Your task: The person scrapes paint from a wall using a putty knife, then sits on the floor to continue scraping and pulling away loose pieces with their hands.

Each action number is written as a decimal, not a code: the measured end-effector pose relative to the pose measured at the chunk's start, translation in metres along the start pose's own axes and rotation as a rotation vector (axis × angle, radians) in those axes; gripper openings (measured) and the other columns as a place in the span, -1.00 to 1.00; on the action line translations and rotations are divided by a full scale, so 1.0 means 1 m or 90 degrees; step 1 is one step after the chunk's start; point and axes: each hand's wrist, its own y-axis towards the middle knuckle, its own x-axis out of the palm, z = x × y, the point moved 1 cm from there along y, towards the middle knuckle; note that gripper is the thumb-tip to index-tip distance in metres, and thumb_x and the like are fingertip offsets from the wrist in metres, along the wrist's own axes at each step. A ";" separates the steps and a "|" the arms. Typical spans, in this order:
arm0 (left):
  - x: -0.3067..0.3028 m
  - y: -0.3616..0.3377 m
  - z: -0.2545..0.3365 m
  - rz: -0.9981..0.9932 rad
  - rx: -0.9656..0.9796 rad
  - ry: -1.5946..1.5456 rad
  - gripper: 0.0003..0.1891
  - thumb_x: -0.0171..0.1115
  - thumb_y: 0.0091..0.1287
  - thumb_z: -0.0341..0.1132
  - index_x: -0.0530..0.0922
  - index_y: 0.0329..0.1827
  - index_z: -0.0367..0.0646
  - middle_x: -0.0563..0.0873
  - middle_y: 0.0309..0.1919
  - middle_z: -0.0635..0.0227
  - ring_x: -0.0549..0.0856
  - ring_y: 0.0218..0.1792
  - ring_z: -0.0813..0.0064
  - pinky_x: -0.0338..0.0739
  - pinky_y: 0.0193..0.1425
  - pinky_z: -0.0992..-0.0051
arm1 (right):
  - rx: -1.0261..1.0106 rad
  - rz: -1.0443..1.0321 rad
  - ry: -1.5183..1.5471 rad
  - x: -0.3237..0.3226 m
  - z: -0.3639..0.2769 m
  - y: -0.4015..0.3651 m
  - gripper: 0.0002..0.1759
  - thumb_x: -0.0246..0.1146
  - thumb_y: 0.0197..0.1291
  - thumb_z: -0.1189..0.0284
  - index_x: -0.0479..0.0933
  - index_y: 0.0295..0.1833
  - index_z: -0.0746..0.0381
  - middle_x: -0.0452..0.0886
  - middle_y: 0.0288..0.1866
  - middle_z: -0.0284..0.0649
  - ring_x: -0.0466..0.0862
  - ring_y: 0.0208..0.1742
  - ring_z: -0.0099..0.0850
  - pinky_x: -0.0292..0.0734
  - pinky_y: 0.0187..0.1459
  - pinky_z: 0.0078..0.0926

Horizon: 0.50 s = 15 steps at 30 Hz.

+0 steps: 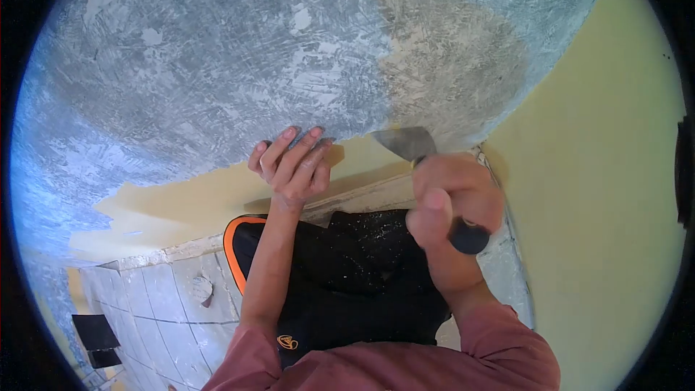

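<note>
My right hand [456, 199] is wrapped round the dark handle of a putty knife [409, 143]. The knife's metal blade points left, against the wall at the lower edge of the grey, scraped area. My left hand [293, 163] is raised palm toward me at the same edge, fingers apart and slightly curled, holding nothing. Its fingertips are near or on the scraped wall [239, 65]; contact is hard to tell. Below that ragged edge runs a strip of yellow paint [174, 199].
A yellow wall [601, 174] meets the scraped one at a corner on the right. Grey floor tiles [163, 304] lie at lower left, with a pale flake [202, 289] and a dark flat object [95, 332]. My legs in black trousers [355, 268] carry white specks.
</note>
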 end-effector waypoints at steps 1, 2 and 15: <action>0.000 0.000 0.001 -0.001 0.003 -0.003 -0.77 0.07 -0.07 -0.39 0.69 -0.51 0.19 0.70 -0.23 0.71 0.51 0.02 0.58 0.04 0.33 0.43 | 0.026 0.013 0.192 0.012 0.004 0.009 -0.76 0.16 0.03 0.51 0.35 -0.65 0.19 0.48 -0.65 -0.23 0.49 -0.67 -0.33 0.40 -0.58 -0.40; 0.000 0.001 0.001 -0.002 0.006 0.001 -0.76 0.07 -0.07 -0.39 0.69 -0.50 0.19 0.69 -0.23 0.72 0.51 0.02 0.58 0.05 0.33 0.43 | 0.049 0.028 0.387 0.020 0.007 0.014 -0.75 0.16 0.02 0.52 0.33 -0.66 0.21 0.47 -0.66 -0.23 0.48 -0.68 -0.33 0.39 -0.59 -0.40; 0.001 -0.001 -0.002 0.006 0.015 0.002 -0.77 0.09 -0.08 -0.40 0.69 -0.49 0.17 0.69 -0.22 0.72 0.50 0.03 0.59 0.04 0.33 0.44 | -0.035 0.326 0.675 0.002 -0.008 0.011 -0.68 0.17 -0.04 0.63 0.25 -0.74 0.24 0.36 -0.77 -0.28 0.43 -0.77 -0.39 0.40 -0.63 -0.50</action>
